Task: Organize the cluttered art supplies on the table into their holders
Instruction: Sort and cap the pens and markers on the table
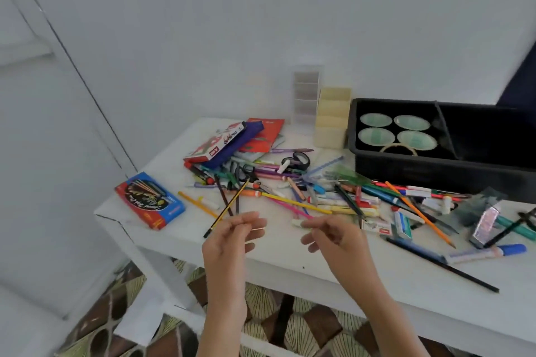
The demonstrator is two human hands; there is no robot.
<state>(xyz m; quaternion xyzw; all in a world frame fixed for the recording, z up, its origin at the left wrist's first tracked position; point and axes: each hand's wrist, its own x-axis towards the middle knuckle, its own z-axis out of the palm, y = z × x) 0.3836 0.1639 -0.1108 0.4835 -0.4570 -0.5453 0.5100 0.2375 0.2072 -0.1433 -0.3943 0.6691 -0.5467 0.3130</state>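
Observation:
My left hand (232, 236) pinches a black-and-yellow striped pencil (229, 206) over the front of the white table (290, 258), its tip pointing up and away. My right hand (333, 233) hovers beside it with fingers loosely curled and holds nothing. A heap of pens, pencils, markers and scissors (304, 185) lies across the table's middle. A cream compartment holder (332, 117) and a clear drawer unit (306, 94) stand at the back by the wall.
A black bin (435, 174) with several green dishes stands at the back right. A blue-red pencil box (149, 201) lies at the left edge; an oil pastels box (216, 142) lies behind the heap. Loose markers and a long black pencil (441, 264) lie right.

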